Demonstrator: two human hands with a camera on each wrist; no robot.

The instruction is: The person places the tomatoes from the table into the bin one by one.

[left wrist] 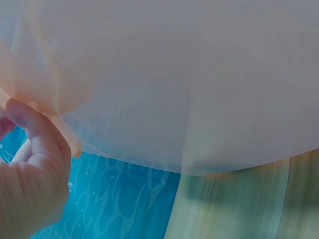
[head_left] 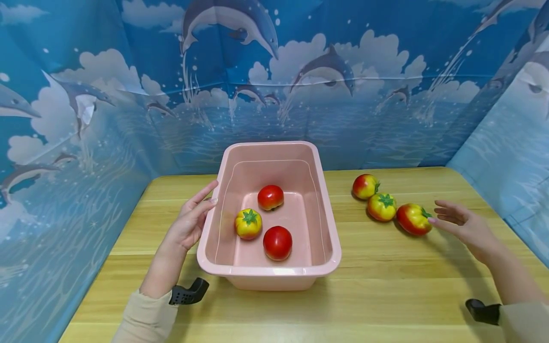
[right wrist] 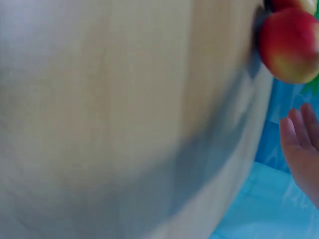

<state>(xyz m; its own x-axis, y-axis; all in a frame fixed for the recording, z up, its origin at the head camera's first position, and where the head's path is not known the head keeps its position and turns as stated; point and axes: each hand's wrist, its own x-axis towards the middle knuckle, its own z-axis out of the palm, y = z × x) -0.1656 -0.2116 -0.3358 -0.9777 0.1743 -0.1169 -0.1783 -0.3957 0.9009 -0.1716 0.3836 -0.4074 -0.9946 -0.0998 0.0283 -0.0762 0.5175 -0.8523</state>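
Observation:
A pink tub (head_left: 269, 271) stands mid-table with two red tomatoes, the front one (head_left: 277, 243) and the back one (head_left: 270, 197), and a yellow-and-red tomato (head_left: 248, 224) inside. My left hand (head_left: 190, 221) holds the tub's left rim, thumb and index finger at its edge. On the right, three red-and-yellow tomatoes with green leafy tops lie in a slanting row: the far one (head_left: 365, 186), the middle one (head_left: 382, 206) and the near one (head_left: 413, 219). My right hand (head_left: 467, 228) is just right of the near tomato, fingers spread apart from the thumb; contact is unclear.
The wooden table (head_left: 386, 290) carries everything. A blue dolphin-print cloth (head_left: 274, 114) hangs behind it and along both sides. Black cameras are strapped on the left wrist (head_left: 188, 291) and the right wrist (head_left: 483, 312).

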